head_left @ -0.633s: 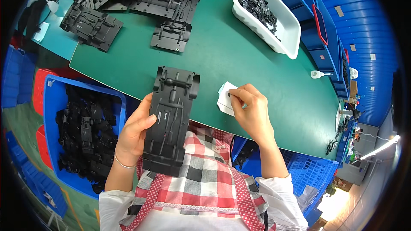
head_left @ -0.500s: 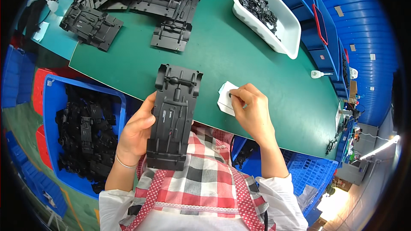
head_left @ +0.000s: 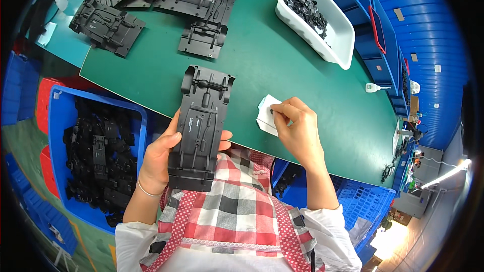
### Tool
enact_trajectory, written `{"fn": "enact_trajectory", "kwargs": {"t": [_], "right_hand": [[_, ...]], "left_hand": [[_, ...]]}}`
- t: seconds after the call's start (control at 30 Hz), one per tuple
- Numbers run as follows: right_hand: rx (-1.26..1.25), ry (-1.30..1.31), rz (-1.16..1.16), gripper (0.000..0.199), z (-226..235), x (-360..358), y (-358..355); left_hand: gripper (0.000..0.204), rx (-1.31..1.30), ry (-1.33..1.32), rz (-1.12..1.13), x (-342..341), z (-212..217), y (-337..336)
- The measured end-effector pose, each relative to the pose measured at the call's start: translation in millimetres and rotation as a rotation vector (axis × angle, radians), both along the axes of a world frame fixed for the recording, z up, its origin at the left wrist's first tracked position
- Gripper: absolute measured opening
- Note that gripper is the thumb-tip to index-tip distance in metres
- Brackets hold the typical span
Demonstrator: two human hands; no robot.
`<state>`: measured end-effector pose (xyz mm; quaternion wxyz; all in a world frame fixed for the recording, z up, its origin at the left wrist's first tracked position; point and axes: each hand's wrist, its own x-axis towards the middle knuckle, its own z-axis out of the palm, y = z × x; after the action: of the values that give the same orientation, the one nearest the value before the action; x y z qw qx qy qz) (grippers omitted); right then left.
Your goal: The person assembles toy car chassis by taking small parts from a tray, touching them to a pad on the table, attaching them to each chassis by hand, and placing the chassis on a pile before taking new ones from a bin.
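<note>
My left hand [head_left: 157,157] is wrapped round a long black plastic car chassis [head_left: 200,126], holding it upright at the table's front edge, its moulded axles and shafts facing me. Fingertips show past the chassis's right side. To the right, my right hand [head_left: 301,131] is closed in a pinch over a white pad [head_left: 265,116] on the table. Between its thumb and fingertips pokes out a small black piece [head_left: 272,111], mostly hidden, so its kind cannot be made out.
More black chassis [head_left: 201,38] lie at the back left of the green table [head_left: 252,60]. A white tub [head_left: 343,50] of small black parts stands at the back right, beside blue bins [head_left: 388,65]. Left of the table is a blue crate [head_left: 60,156] full of black parts.
The chassis in my left hand has risen slightly and shifted a little left, and fingertips now show at its right side. My right hand has barely moved, still pinching over the white pad.
</note>
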<state>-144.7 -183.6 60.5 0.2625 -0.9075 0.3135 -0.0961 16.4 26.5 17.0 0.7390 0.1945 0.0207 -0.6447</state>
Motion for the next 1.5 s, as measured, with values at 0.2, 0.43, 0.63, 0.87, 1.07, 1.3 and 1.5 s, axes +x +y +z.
{"fn": "enact_trajectory", "kwargs": {"t": [0.2, 0.43, 0.63, 0.87, 1.07, 1.3, 1.5], "right_hand": [[0.026, -0.037, -0.015, 0.012, -0.6, -1.0, 1.4], [0.660, -0.221, -0.364, 0.011, 5.3, -10.3, -14.2], [0.932, -0.316, -0.323, 0.012, 2.3, -20.9, -22.2], [0.180, -0.142, -0.104, 0.007, -1.0, -6.4, 0.7], [0.030, -0.013, -0.019, 0.007, 0.2, -2.5, 1.9], [0.335, -0.332, 0.008, 0.010, -3.3, 15.5, 4.1], [0.245, -0.304, 0.226, 0.018, -3.4, 21.5, 9.2]], "left_hand": [[0.074, 0.002, -0.043, -0.017, -4.8, -0.7, -2.7], [0.063, 0.038, 0.031, -0.019, -11.2, -0.6, -2.8], [0.060, 0.018, 0.032, -0.060, -12.0, -1.5, -4.9], [0.058, 0.023, 0.041, -0.079, -14.0, -2.4, -7.5], [0.056, 0.058, 0.064, -0.112, -11.1, 5.1, -9.2], [0.057, 0.092, 0.154, -0.156, -13.3, 6.4, -10.5], [0.057, 0.099, 0.177, -0.170, -12.0, 9.3, -11.3]]}}
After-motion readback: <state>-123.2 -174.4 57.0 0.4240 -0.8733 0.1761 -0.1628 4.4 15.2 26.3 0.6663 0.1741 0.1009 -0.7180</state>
